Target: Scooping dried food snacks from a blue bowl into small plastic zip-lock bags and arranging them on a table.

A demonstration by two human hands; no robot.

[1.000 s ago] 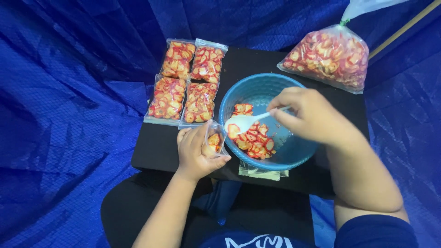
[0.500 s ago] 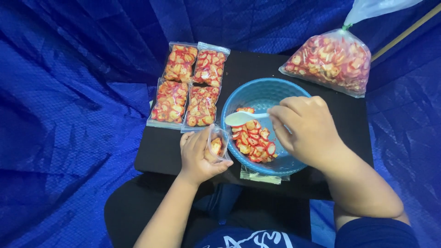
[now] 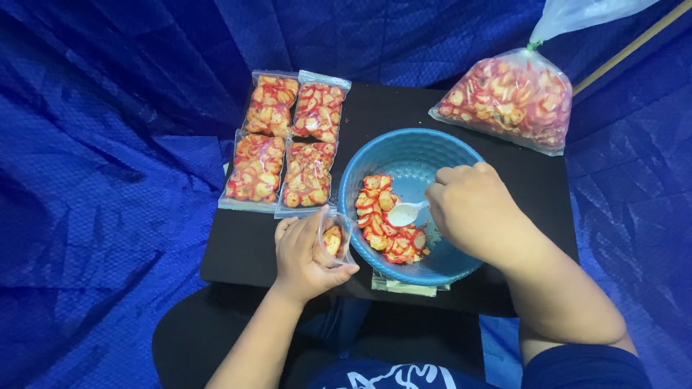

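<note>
On the black tabletop [image 3: 519,180], a blue plastic bowl [image 3: 404,155] holds a heap of red-and-yellow snack pieces [image 3: 386,230]. Closed around the handle of a white spoon [image 3: 405,213], the right hand [image 3: 472,212] rests the spoon's bowl on the heap. The left hand [image 3: 306,252], beside the bowl's left rim, grips a small clear bag [image 3: 335,238] partly filled with pieces. Four filled packets [image 3: 285,144] lie flat just beyond it; a large tied bag of snacks [image 3: 508,97] sits at the far right corner.
</note>
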